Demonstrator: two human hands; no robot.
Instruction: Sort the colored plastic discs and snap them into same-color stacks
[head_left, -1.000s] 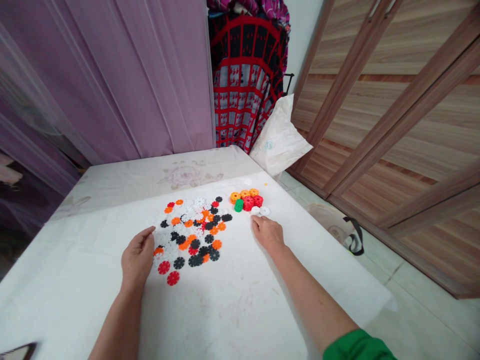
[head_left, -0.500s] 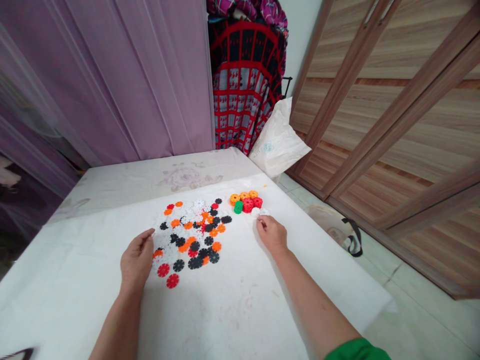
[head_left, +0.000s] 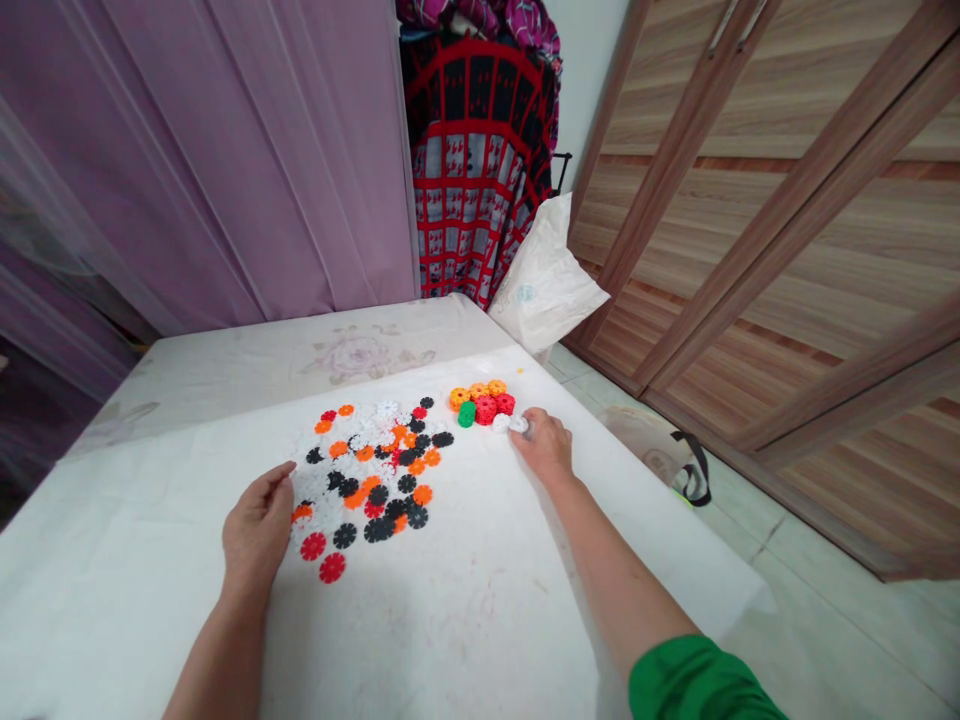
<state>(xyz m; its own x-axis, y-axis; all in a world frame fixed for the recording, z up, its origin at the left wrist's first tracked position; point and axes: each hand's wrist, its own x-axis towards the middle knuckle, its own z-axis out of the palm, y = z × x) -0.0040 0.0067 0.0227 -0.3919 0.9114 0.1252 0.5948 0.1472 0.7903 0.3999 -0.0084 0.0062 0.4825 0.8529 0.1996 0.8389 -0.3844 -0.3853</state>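
Notched plastic discs in white, black, orange and red lie loosely spread on the white table, among them a red disc (head_left: 332, 568) at the near edge of the spread. My left hand (head_left: 259, 520) is at the left edge of the spread, thumb and fingers together; whatever is between them is too small to make out. To the right stand stacks sorted by colour: yellow-orange (head_left: 478, 393), red (head_left: 486, 409) and green (head_left: 466, 414). My right hand (head_left: 546, 446) has its fingers round a white stack (head_left: 518, 425), beside another white stack (head_left: 500, 424).
The white table cover (head_left: 465, 630) reaches toward me. Beyond the far edge hang a purple curtain (head_left: 300, 150) and a red-and-black patterned cloth (head_left: 465, 170). A white bag (head_left: 547, 280) stands at the far right corner, near wooden cabinets (head_left: 750, 230).
My right hand has moved slightly up and its fingers now sit round the white stack at the end of the sorted stacks. The view has shifted slightly. My left hand stays beside the spread.
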